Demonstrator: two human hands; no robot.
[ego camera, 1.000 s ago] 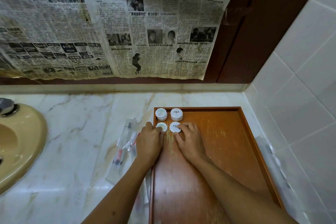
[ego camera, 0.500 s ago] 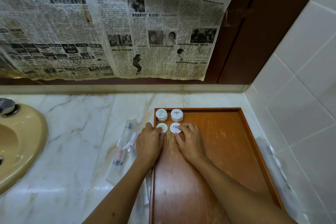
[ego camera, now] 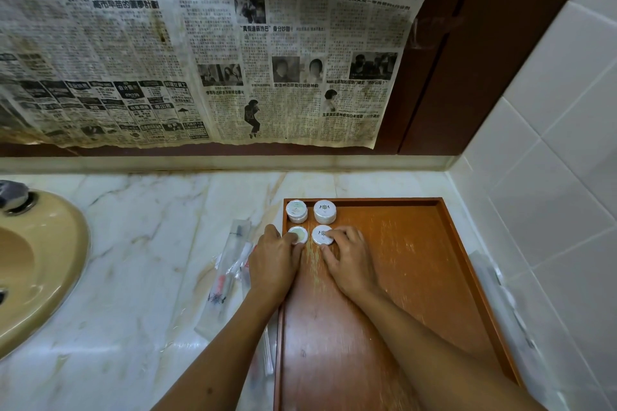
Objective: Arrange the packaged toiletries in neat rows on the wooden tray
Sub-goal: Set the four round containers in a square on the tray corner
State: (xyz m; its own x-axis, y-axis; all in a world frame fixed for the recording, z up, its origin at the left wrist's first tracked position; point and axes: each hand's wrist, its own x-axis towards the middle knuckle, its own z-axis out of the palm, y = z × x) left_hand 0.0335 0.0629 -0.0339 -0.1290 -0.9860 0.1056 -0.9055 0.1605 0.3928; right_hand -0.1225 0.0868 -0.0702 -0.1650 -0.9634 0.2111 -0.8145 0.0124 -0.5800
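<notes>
Both hands work at the upper left corner of the wooden tray [ego camera: 417,277], low in the centre of the frame. Left hand [ego camera: 272,264]: fingers curled over the tray's left rim, fingertips touching the pale green-topped round container [ego camera: 298,234]. Right hand [ego camera: 350,259]: fingers bent around the white round container [ego camera: 322,234], pinching its near and right sides. Two more round containers, one green-labelled [ego camera: 296,210] and one white-labelled [ego camera: 325,211], stand side by side just above, against the tray's far rim, forming a first row. Several clear-wrapped toiletry packets [ego camera: 230,264] lie on the marble worktop [ego camera: 150,243] just left of the tray; further wrapped items along its right side are too blurred to identify. Judged step: squaring the second row of two beneath the first. To do this well, slide each container rather than lift it, bring each directly below its partner, match the sideways gap of the row above, and keep the left one close to the rim without tipping it. Release only when the four form an even square.
</notes>
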